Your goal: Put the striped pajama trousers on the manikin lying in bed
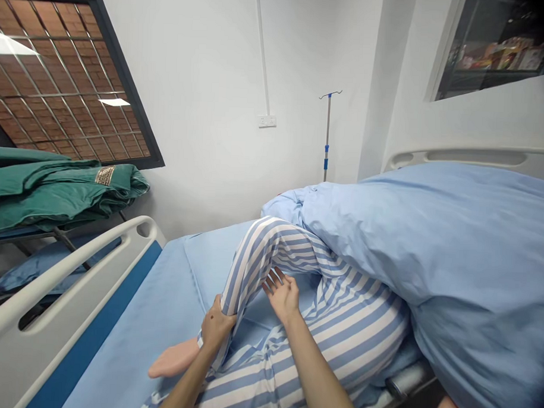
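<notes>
A figure in blue-and-white striped trousers lies on the bed; I cannot tell whether it is a person or a manikin. One leg is bent with its knee raised, and a bare foot shows on the sheet. My left hand is wrapped round the lower shin over the trouser cloth, just above the ankle. Under the bent knee, my right hand is palm up with fingers stretched out, close to the calf. The other leg lies flat nearer to me, partly behind my forearms.
A blue quilt covers the upper body at right. The bed's footboard rises at left, its headboard at the back right. Behind stand an IV pole and a second bed with a folded green quilt.
</notes>
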The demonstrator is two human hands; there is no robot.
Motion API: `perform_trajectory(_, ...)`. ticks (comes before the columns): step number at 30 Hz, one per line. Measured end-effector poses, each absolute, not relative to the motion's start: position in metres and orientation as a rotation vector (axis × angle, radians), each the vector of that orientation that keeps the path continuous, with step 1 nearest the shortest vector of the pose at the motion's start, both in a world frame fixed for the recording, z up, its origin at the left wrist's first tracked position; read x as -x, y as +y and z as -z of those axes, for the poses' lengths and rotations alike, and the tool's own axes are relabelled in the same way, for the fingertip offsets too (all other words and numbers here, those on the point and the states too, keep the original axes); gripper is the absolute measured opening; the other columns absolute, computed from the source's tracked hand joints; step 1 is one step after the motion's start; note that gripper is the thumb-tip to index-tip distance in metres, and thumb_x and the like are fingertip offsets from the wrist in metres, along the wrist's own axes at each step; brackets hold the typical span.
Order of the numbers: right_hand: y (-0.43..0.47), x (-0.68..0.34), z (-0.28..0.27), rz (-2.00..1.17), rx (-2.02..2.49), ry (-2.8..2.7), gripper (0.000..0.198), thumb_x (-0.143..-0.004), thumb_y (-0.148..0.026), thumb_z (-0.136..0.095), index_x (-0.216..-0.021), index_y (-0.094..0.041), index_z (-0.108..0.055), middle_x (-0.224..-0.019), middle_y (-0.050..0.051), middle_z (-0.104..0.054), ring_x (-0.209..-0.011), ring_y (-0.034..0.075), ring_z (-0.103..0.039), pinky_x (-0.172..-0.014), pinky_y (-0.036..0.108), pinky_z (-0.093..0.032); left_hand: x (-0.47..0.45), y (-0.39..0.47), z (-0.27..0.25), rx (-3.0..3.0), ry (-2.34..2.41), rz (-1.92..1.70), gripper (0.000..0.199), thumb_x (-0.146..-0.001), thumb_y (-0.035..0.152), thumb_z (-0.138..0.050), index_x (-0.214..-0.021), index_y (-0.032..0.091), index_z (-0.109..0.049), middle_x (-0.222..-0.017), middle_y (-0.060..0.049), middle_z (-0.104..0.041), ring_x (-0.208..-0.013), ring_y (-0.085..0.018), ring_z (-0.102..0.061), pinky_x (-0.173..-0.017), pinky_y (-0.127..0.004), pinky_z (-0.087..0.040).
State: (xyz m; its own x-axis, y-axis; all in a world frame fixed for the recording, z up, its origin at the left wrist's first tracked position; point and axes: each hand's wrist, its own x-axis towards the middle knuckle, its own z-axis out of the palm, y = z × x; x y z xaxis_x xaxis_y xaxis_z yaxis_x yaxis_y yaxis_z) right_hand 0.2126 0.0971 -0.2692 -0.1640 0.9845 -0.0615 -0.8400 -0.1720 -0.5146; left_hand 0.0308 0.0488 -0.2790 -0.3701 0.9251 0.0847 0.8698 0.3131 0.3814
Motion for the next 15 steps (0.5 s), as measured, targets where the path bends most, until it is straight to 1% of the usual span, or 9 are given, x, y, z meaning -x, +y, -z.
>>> perform_trajectory(5,0.097,-0.214,0.270,-1.720,0.427,-0.387,0.031,-0.069,-0.036,-0.039,-0.094,-0.022,-0.051,-0.106,0.004,-0.055,-0.099,0.018,-0.050,-0.079,0.035,-0.043,-0.026,0.044,0.282,-1.688,2.435,-0.594,0.053,-0.064,0.040,-0.046,-0.113,0.024,-0.032,-0.086,-0.005,-0.059,-0.080,-0.023,-0.054,-0.060,-0.027,-0.037)
perform_trajectory(9,0.098,-0.214,0.272,-1.739,0.363,-0.361,0.031,-0.068,-0.035,-0.041,-0.094,-0.021,-0.052,-0.104,0.004,-0.056,-0.098,0.019,-0.050,-0.079,0.035,-0.042,-0.017,0.037,0.284,-1.702,2.429,-0.586,0.059,-0.060,0.043,-0.050,-0.113,0.024,-0.032,-0.087,-0.004,-0.058,-0.080,-0.022,-0.054,-0.060,-0.027,-0.037)
perform_trajectory(11,0.099,-0.214,0.274,-1.749,0.354,-0.377,0.030,-0.069,-0.035,-0.042,-0.094,-0.023,-0.051,-0.104,0.003,-0.056,-0.098,0.018,-0.050,-0.079,0.034,-0.043,-0.014,0.033,0.283,-1.713,2.444,-0.573,0.061,-0.058,0.042,-0.052,-0.113,0.024,-0.032,-0.086,-0.004,-0.058,-0.081,-0.023,-0.054,-0.061,-0.027,-0.037)
perform_trajectory(15,0.100,-0.215,0.277,-1.750,0.377,-0.397,0.029,-0.069,-0.035,-0.041,-0.093,-0.023,-0.050,-0.105,0.004,-0.055,-0.100,0.018,-0.050,-0.077,0.035,-0.044,-0.011,0.025,0.278,-1.719,2.469,-0.510,0.056,-0.059,0.036,-0.051,-0.111,0.024,-0.033,-0.085,-0.003,-0.059,-0.081,-0.022,-0.054,-0.061,-0.027,-0.037)
